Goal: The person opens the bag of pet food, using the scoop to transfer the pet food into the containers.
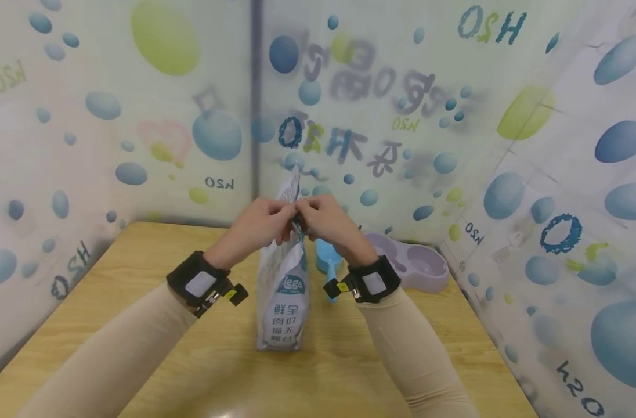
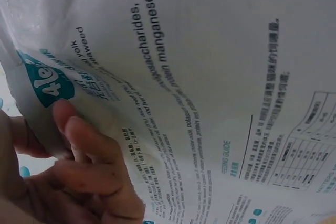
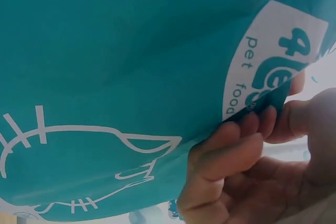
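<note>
A white and teal pet food bag (image 1: pixel 286 290) stands upright on the table, narrow side toward me. At its top edge my left hand (image 1: pixel 263 220) and right hand (image 1: pixel 325 219) meet, each pinching the bag between thumb and fingers. The left wrist view shows the bag's white printed face (image 2: pixel 210 77), with the left fingers (image 2: pixel 94 166) curled at its top edge. In the right wrist view the teal face (image 3: pixel 115 66) carries a white cat outline, and the right fingers (image 3: pixel 220 161) grip the edge beside the "pet food" logo.
Behind the right hand lies a light blue scoop (image 1: pixel 328 255) on the wooden table (image 1: pixel 203 360). A lilac double pet bowl (image 1: pixel 427 267) sits at the back right, near the wall. Walls printed with blue and green dots (image 1: pixel 219 136) enclose the table at the back and sides.
</note>
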Motion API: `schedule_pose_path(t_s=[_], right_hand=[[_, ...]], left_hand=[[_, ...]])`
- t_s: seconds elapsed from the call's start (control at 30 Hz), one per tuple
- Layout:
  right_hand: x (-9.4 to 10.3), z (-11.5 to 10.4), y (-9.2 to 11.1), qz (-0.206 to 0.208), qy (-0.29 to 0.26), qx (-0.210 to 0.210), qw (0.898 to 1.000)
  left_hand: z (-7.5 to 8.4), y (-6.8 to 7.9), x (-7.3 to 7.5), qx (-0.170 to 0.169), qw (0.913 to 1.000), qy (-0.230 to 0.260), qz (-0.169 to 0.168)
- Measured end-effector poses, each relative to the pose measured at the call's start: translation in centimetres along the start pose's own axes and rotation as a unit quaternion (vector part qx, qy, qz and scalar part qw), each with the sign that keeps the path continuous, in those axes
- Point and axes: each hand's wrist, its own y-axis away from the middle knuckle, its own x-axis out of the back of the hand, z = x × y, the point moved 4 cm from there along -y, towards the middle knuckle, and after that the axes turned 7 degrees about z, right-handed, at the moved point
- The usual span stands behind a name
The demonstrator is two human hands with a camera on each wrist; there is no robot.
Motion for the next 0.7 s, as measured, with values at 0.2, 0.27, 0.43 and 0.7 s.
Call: schedule_pose_path(t_s=[0.2,0.27,0.43,0.7], right_hand=[[-0.4,0.6,-0.3,-0.025,-0.05,0.032,0.998],[-0.5,1.0,-0.4,-0.031,-0.079,0.034,0.996],[-1.1,2.0,-0.2,-0.03,-0.146,0.016,0.989],[-1.8,1.7,0.0,0.032,-0.131,-0.004,0.991]], left_hand=[[-0.1,-0.1,-0.4,-0.004,0.9994,0.033,-0.011],[-0.3,0.0,-0.6,-0.006,0.9988,0.048,-0.004],[-1.0,0.5,-1.3,-0.012,0.9957,0.091,0.007],[-1.2,0.9,-1.5,-0.013,0.9921,0.118,0.04]])
